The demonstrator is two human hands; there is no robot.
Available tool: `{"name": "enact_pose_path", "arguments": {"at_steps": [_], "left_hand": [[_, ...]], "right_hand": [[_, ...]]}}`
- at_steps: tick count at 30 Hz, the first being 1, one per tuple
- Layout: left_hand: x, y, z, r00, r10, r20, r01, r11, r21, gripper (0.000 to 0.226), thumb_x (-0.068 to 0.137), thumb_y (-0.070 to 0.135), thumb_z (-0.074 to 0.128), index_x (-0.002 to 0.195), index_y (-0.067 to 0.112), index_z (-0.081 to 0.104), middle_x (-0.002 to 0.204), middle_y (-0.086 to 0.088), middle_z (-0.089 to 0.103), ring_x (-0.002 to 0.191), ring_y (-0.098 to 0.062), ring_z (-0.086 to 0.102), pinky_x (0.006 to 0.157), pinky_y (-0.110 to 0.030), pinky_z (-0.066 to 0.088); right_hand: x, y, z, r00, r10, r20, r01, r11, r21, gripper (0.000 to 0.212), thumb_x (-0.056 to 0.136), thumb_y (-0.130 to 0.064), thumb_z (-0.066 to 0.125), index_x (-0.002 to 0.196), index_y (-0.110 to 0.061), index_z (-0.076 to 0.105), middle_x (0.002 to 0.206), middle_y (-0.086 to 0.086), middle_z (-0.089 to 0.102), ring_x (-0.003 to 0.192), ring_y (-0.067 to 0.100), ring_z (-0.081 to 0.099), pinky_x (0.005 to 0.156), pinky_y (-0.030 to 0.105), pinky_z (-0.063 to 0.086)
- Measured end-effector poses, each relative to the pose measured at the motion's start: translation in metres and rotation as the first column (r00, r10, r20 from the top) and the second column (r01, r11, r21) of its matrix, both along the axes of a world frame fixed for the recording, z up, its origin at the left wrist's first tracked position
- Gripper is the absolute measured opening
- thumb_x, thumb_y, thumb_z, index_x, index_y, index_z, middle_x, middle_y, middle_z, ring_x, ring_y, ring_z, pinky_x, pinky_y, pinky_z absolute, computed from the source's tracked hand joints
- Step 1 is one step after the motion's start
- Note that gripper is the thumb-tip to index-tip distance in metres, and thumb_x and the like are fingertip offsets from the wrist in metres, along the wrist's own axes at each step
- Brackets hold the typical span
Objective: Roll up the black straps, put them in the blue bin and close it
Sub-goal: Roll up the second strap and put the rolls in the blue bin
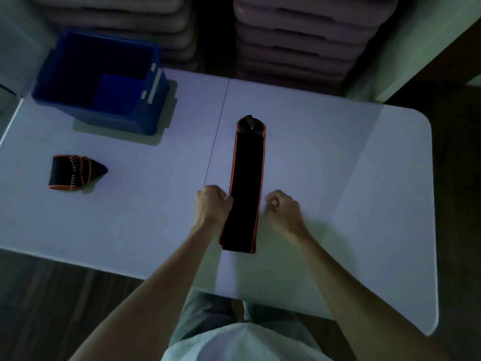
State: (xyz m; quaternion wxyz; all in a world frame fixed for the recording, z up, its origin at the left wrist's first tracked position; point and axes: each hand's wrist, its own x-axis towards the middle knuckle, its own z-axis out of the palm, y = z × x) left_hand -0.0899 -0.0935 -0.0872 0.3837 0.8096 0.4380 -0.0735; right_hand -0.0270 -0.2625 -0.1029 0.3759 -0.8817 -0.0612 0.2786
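A long black strap [246,178] with orange edges lies flat along the middle of the white table, its looped end pointing away from me. My left hand [212,204] touches the strap's left edge with curled fingers. Just off the right edge, my right hand [282,208] is curled and holds nothing. A second black strap [74,172], rolled up, rests at the left of the table. The open blue bin [78,100] stands at the far left corner; a blue panel [117,95], perhaps its lid, leans inside.
The white table [338,165] has a fold seam down its middle and a rounded right corner. Stacks of pale purple mats [294,40] stand behind it. Dark wood floor shows at left and right.
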Motion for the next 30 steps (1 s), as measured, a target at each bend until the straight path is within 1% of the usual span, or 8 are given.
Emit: {"name": "enact_pose_path", "arguments": {"at_steps": [4, 8, 12, 15, 18, 23, 26, 30], "left_hand": [[-0.029, -0.013, 0.002, 0.997, -0.008, -0.076, 0.005, 0.999, -0.034, 0.01, 0.075, 0.007, 0.068, 0.072, -0.002, 0.071, 0.063, -0.007, 0.063, 0.06, -0.022, 0.059, 0.059, -0.033, 0.054], [-0.044, -0.021, 0.005, 0.999, -0.009, -0.052, 0.006, 0.999, -0.054, 0.01, 0.073, 0.003, 0.063, 0.075, -0.006, 0.067, 0.06, -0.007, 0.054, 0.055, -0.021, 0.046, 0.052, -0.03, 0.047], [-0.058, -0.02, 0.01, 0.998, -0.056, 0.024, 0.058, 0.995, -0.08, 0.008, 0.079, 0.006, 0.067, 0.085, 0.002, 0.07, 0.075, -0.007, 0.066, 0.068, -0.022, 0.059, 0.066, -0.03, 0.054], [-0.075, -0.017, 0.011, 0.99, -0.131, 0.06, 0.136, 0.986, -0.1, 0.025, 0.082, 0.009, 0.069, 0.107, 0.007, 0.069, 0.095, -0.006, 0.07, 0.087, -0.02, 0.066, 0.074, -0.022, 0.05], [-0.091, -0.016, 0.008, 0.961, -0.269, 0.067, 0.274, 0.958, -0.087, 0.033, 0.082, 0.007, 0.066, 0.116, 0.009, 0.068, 0.104, -0.007, 0.073, 0.093, -0.021, 0.069, 0.074, -0.02, 0.048], [-0.11, -0.014, 0.004, 0.907, -0.391, 0.157, 0.401, 0.915, -0.04, 0.046, 0.079, 0.0, 0.061, 0.124, 0.011, 0.059, 0.119, -0.007, 0.064, 0.1, -0.023, 0.064, 0.079, -0.024, 0.049], [-0.117, -0.01, 0.0, 0.789, -0.601, 0.127, 0.601, 0.798, 0.041, 0.063, 0.076, -0.001, 0.063, 0.137, 0.012, 0.048, 0.134, -0.005, 0.05, 0.119, -0.026, 0.054, 0.093, -0.036, 0.05], [-0.121, -0.008, 0.001, 0.657, -0.751, -0.072, 0.743, 0.628, 0.234, 0.049, 0.085, 0.013, 0.061, 0.133, 0.016, 0.051, 0.138, 0.004, 0.045, 0.122, -0.022, 0.045, 0.083, -0.039, 0.054]], "right_hand": [[-0.026, -0.005, 0.0, 0.992, 0.089, -0.084, -0.093, 0.995, -0.043, 0.02, 0.088, -0.007, 0.051, 0.095, -0.01, 0.069, 0.088, 0.002, 0.068, 0.082, 0.019, 0.064, 0.06, 0.006, 0.041], [-0.044, -0.005, 0.002, 0.98, 0.001, -0.199, -0.003, 1.0, -0.009, 0.021, 0.091, -0.012, 0.052, 0.105, -0.012, 0.067, 0.098, 0.006, 0.071, 0.091, 0.023, 0.069, 0.084, 0.036, 0.057], [-0.063, -0.01, 0.004, 0.94, -0.138, -0.311, 0.178, 0.978, 0.105, 0.02, 0.091, -0.013, 0.054, 0.109, -0.014, 0.064, 0.109, 0.011, 0.069, 0.095, 0.026, 0.07, 0.084, 0.046, 0.059], [-0.082, -0.011, 0.011, 0.974, -0.128, -0.186, 0.143, 0.987, 0.068, 0.028, 0.092, -0.007, 0.049, 0.117, -0.015, 0.06, 0.115, 0.007, 0.065, 0.102, 0.023, 0.064, 0.089, 0.039, 0.055], [-0.105, -0.012, 0.016, 0.999, 0.015, 0.036, -0.018, 0.996, 0.082, 0.039, 0.088, 0.002, 0.053, 0.124, -0.014, 0.057, 0.122, 0.007, 0.054, 0.111, 0.02, 0.055, 0.093, 0.029, 0.048], [-0.128, -0.007, 0.018, 0.878, 0.433, 0.204, -0.389, 0.894, -0.222, 0.056, 0.086, -0.026, 0.062, 0.139, -0.02, 0.045, 0.141, -0.003, 0.037, 0.132, 0.017, 0.031, 0.098, 0.033, 0.048], [-0.131, -0.001, 0.017, 0.827, 0.489, 0.276, -0.391, 0.854, -0.342, 0.054, 0.089, -0.02, 0.06, 0.141, -0.02, 0.045, 0.141, 0.0, 0.04, 0.132, 0.022, 0.036, 0.102, 0.04, 0.046], [-0.132, 0.005, 0.016, 0.799, 0.468, 0.377, -0.335, 0.868, -0.366, 0.043, 0.091, -0.012, 0.058, 0.133, -0.022, 0.055, 0.131, -0.002, 0.051, 0.123, 0.021, 0.046, 0.099, 0.037, 0.047]]}}
